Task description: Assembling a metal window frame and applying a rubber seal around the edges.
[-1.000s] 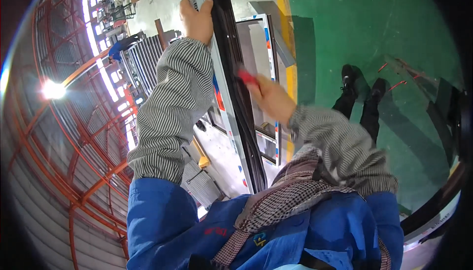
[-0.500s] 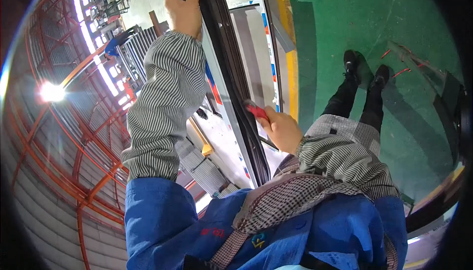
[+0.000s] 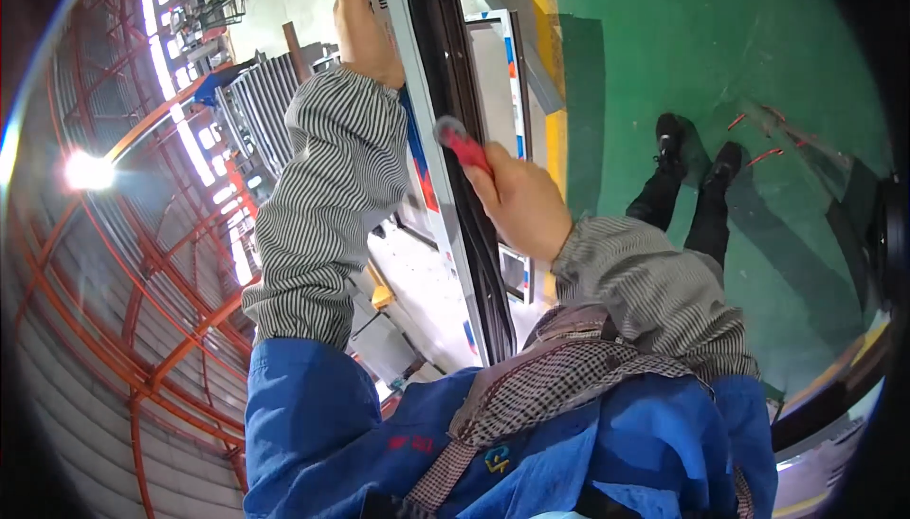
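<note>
A long frame profile [image 3: 455, 102], dark on its inner side with a pale outer face, runs from the top of the view down to my body. My left hand [image 3: 367, 34] lies along the pale face near the top, its visible fingers stretched out. Closed around a red-handled tool [image 3: 468, 150] with a rounded grey end is my right hand [image 3: 527, 199]. The tool's end is over the profile's dark inner side; whether it touches cannot be made out. A black strip [image 3: 485, 277] runs down the lower part of the profile.
Another frame [image 3: 519, 92] with a blue and red striped edge lies beyond the profile. A grey beam [image 3: 519, 45] crosses the yellow floor line [image 3: 555, 154]. Red and dark metal parts [image 3: 806, 145] are on the green floor at right. Someone in blue [image 3: 210, 88] is far off at left.
My right hand has moved up along the profile with the red-handled tool. My left hand's fingers have straightened from their hold on the edge. The profile shifted slightly right in view.
</note>
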`<state>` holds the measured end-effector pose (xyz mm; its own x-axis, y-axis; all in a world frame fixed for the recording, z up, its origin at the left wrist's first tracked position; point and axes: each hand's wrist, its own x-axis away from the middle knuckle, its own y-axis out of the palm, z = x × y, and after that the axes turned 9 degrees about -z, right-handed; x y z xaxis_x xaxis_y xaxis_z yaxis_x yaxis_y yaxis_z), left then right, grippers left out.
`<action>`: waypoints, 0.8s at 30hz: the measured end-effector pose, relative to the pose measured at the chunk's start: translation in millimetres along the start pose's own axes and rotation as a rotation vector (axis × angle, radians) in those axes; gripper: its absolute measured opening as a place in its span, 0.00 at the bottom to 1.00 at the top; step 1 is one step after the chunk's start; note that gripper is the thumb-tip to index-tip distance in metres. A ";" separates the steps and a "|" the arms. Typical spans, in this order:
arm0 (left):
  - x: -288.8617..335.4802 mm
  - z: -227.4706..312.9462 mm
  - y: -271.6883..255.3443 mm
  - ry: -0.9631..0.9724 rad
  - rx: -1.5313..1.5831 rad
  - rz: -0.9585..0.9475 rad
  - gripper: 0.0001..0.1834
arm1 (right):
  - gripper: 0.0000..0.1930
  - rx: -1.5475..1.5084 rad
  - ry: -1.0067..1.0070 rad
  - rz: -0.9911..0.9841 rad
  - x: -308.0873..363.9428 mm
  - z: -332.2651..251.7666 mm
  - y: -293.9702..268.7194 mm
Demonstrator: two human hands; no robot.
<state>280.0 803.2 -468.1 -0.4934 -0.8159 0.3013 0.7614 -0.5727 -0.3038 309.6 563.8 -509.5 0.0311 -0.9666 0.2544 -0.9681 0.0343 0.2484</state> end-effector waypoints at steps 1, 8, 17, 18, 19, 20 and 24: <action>-0.1 3.0 -4.7 -0.030 0.262 -0.174 0.28 | 0.11 0.015 0.000 0.000 3.8 -1.9 2.0; 0.0 -5.7 -15.5 0.074 0.313 -0.216 0.33 | 0.10 0.046 0.067 0.004 3.5 -10.6 5.3; 9.8 21.5 38.2 0.013 0.150 0.157 0.40 | 0.13 0.111 -0.122 0.242 -118.8 -45.3 -58.7; 1.7 10.2 32.3 0.069 0.215 0.131 0.33 | 0.14 0.072 -0.123 0.233 -144.1 -53.2 -70.7; -1.6 -2.7 25.7 0.114 0.289 0.095 0.33 | 0.15 -0.006 -0.104 0.202 -149.4 -55.0 -72.9; 3.2 -3.3 17.9 -0.053 0.199 0.150 0.39 | 0.14 -0.098 -0.082 0.204 -142.0 -56.3 -67.6; 2.0 -10.2 4.8 -0.011 0.135 0.034 0.46 | 0.08 -0.109 -0.017 0.167 -87.3 -20.1 -34.5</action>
<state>278.4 798.0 -478.1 -0.4621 -0.8336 0.3027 0.8279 -0.5278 -0.1895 345.4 652.2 -521.4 -0.1325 -0.9493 0.2852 -0.9268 0.2207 0.3038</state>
